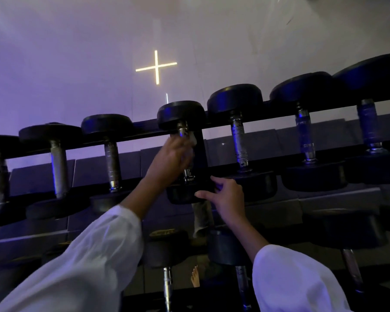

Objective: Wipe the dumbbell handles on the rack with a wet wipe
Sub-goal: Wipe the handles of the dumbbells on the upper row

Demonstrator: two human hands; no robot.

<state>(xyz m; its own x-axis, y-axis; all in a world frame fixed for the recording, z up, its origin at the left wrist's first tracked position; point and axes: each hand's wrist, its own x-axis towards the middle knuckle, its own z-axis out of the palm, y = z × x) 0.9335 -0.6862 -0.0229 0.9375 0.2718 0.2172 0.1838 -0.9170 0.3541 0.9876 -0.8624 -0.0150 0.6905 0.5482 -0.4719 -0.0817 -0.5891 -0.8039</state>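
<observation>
Sleeves (95, 255) white, nearest. Right grip (225, 197) curled over near black head of dumbbell (180, 113). Left grip (171, 158) wrapped round pale wet wipe (193, 141) on scuffed metal handle (182, 130). Dumbbell lies mid-row across upper tier of rack (142, 126).

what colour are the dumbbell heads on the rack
Black; the dumbbell heads show best in the head view.
</observation>
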